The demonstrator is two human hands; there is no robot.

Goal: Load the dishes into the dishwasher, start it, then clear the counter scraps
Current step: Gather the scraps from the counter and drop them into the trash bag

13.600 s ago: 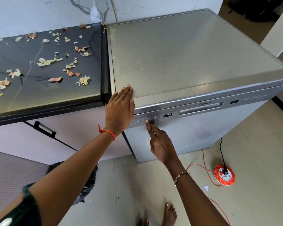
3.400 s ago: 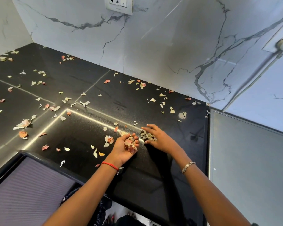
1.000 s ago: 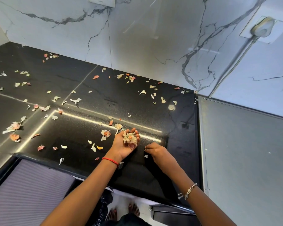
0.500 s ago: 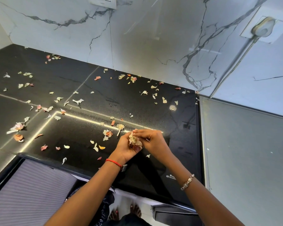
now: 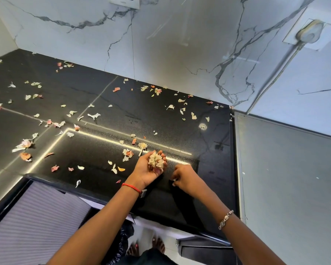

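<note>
The left hand (image 5: 147, 169) is turned palm up just above the desk (image 5: 96, 155), near its front edge. Its fingers are cupped round a heap of scraps (image 5: 156, 161), pale papery peels with some pink among them. A red thread (image 5: 131, 187) circles that wrist.

Just to the right, the right hand (image 5: 186, 178) is held knuckles up, low over the front edge of the desk. Its fingers are curled in and the fingertips pinch a small pale scrap (image 5: 174, 180). A beaded bracelet (image 5: 225, 219) sits on that forearm.

Loose scraps (image 5: 127, 153) are scattered over the black desk. A few lie just left of the cupped hand, a loose band runs along the back edge by the wall, and many more spread toward the left edge and the back left corner. The stretch of desk to the right of the hands has almost none.

The grey top of the dishwasher (image 5: 287, 178) butts against the right edge of the desk. Behind both rises a white marble wall (image 5: 180, 44) with a switch plate (image 5: 123, 0) at the top. At the upper right a plug (image 5: 310, 32) sits in the wall, and its cord (image 5: 275, 73) runs down toward the back right corner of the desk. Bare feet (image 5: 157, 245) show on the floor below the front edge.
</note>
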